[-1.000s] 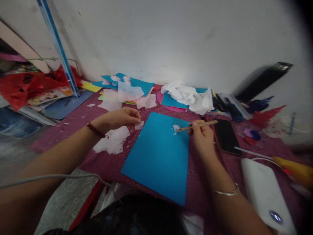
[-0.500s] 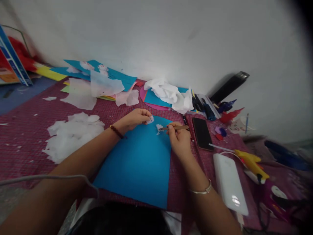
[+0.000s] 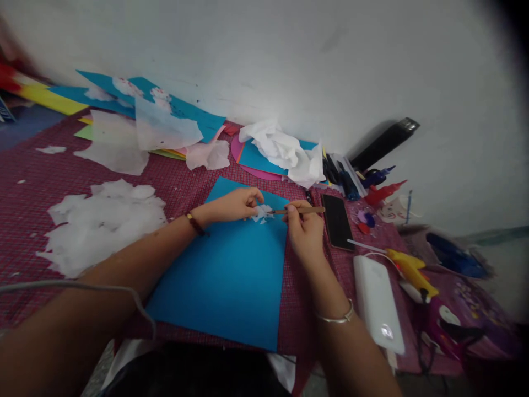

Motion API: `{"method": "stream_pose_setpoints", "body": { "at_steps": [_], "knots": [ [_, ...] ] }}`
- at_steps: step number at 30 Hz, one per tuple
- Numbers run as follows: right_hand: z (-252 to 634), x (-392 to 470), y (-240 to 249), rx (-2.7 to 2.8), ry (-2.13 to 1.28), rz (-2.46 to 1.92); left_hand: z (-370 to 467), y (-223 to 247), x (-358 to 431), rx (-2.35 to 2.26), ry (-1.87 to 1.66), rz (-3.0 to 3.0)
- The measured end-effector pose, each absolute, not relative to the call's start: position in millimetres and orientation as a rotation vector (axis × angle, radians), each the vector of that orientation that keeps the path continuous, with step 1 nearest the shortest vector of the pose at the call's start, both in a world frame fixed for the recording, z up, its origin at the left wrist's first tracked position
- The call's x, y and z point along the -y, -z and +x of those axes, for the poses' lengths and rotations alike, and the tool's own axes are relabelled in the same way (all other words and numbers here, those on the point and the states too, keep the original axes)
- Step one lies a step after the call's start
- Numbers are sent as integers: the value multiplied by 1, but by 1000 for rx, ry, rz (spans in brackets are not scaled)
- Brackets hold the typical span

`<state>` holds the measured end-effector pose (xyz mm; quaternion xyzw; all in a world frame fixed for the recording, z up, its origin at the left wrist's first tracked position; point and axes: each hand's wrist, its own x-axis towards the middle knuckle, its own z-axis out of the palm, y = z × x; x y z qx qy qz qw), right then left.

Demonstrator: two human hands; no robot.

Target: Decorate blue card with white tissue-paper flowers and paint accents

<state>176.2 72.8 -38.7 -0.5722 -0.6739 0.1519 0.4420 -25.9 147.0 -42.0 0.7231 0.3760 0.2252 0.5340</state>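
A blue sheet [image 3: 231, 270] lies on the red checked cloth in front of me. Near its upper right part is a small cluster of torn white paper [image 3: 263, 213]. My left hand [image 3: 239, 204] is at the cluster's left side, its thumb and fingertips pinched on a small white piece that they mostly hide. From the right, my right hand [image 3: 305, 226] grips a thin brown stick [image 3: 303, 210], whose tip touches the white paper. A pile of torn white paper [image 3: 107, 223] rests on the cloth to the left.
Crumpled white paper [image 3: 285, 151] lies at the back. On the right are a black phone [image 3: 338, 221], a white power bank [image 3: 378, 300] and a yellow glue gun [image 3: 411, 270]. A grey cable [image 3: 95, 286] crosses above my left forearm.
My left hand has moved right and slightly down with its white piece, from beside the cluster onto it. My right hand still holds the stick. The view has shifted slightly.
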Motion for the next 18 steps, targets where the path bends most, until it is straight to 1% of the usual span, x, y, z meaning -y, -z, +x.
{"method": "stream_pose_setpoints", "body": {
  "at_steps": [3,6,9,14,18],
  "knots": [
    [177,-73,38,1656,-382,-1414,-18,45,-145,-998,-572,1856],
    [178,-72,37,1648,-377,-1406,-19,46,-147,-998,-600,1900],
    [177,-72,36,1634,-368,-1396,-28,46,-152,-963,-603,1861],
    [177,-73,35,1604,-386,-1384,-44,43,-161,-775,-463,1788],
    [176,-71,35,1566,-396,-1397,-37,46,-164,-789,-520,1798]
  ]
}}
